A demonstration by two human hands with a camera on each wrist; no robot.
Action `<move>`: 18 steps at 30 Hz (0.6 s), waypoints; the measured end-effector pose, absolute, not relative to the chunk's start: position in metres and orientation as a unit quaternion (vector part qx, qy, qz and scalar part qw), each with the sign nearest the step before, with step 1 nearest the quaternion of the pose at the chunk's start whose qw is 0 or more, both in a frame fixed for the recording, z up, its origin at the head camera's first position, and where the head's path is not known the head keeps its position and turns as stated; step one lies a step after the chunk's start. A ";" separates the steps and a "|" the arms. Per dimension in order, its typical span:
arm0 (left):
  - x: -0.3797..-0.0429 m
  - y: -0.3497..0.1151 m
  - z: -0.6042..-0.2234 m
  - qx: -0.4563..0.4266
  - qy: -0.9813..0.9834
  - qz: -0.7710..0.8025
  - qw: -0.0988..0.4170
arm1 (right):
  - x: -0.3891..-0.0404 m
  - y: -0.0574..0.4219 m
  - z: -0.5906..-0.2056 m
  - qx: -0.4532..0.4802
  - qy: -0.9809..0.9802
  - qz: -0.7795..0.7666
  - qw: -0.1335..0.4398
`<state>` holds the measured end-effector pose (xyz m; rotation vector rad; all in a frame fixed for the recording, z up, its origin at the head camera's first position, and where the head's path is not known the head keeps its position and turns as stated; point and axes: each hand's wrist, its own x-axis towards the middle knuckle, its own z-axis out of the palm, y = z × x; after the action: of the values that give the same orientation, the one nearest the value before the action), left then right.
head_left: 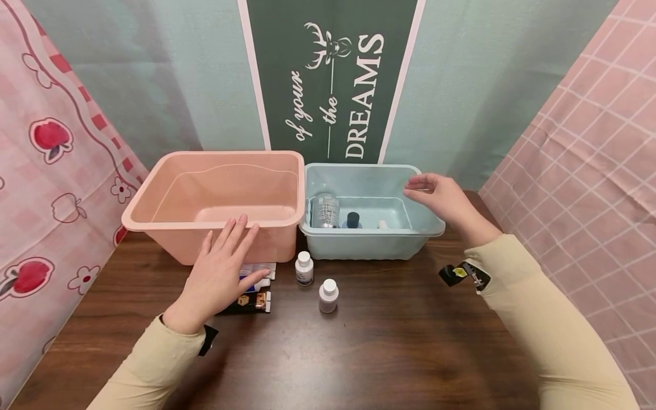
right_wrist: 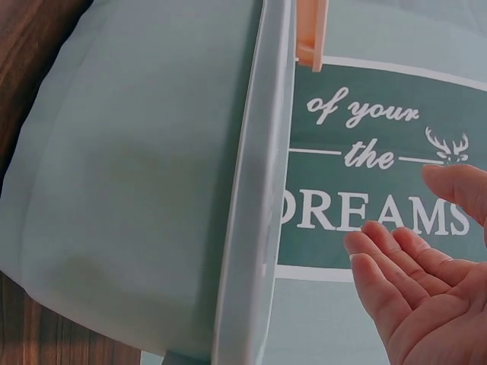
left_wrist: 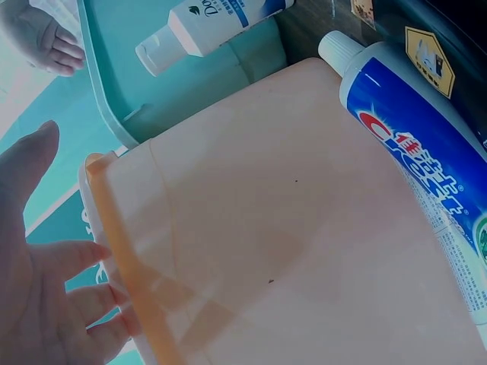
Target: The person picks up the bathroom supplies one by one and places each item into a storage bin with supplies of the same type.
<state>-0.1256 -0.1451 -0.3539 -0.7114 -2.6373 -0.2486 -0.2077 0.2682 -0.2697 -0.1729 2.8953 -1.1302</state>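
My left hand point(head_left: 217, 276) is spread with straight fingers at the front rim of the pink bin point(head_left: 215, 226); nothing is in its grasp. Partly beneath it lie toothpaste tubes, among them a blue-and-white tube point(left_wrist: 415, 137) and a black box or tube point(head_left: 246, 303). Over the right end of the blue bin point(head_left: 369, 246) hovers my right hand point(head_left: 443, 199), fingers relaxed and holding nothing. Inside that bin are a clear bottle point(head_left: 326, 210) on its side, a dark-capped bottle point(head_left: 352, 220) and something with a white top point(head_left: 382, 225), its lower part hidden.
Two small white bottles stand on the wooden table, one point(head_left: 304, 269) close to the bins and another point(head_left: 328, 296) nearer to me. The bins stand side by side against a printed backdrop point(head_left: 333, 80). Pink cloths point(head_left: 605, 171) hang at both sides.
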 end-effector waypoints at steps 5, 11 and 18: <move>-0.126 -0.145 -0.354 -0.255 -0.942 -0.089 0.201 | -0.203 0.266 -0.270 -0.062 0.927 -0.369 0.011; -0.125 -0.145 -0.354 -0.254 -0.942 -0.090 0.201 | -0.197 0.266 -0.271 -0.074 0.924 -0.376 0.009; -0.125 -0.145 -0.353 -0.252 -0.943 -0.087 0.199 | -0.190 0.266 -0.273 -0.074 0.924 -0.375 0.009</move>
<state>-0.1252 -0.1445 -0.3532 -0.7058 -2.6372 -0.2437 -0.1898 0.2663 -0.2727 -0.2314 2.8851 -1.1723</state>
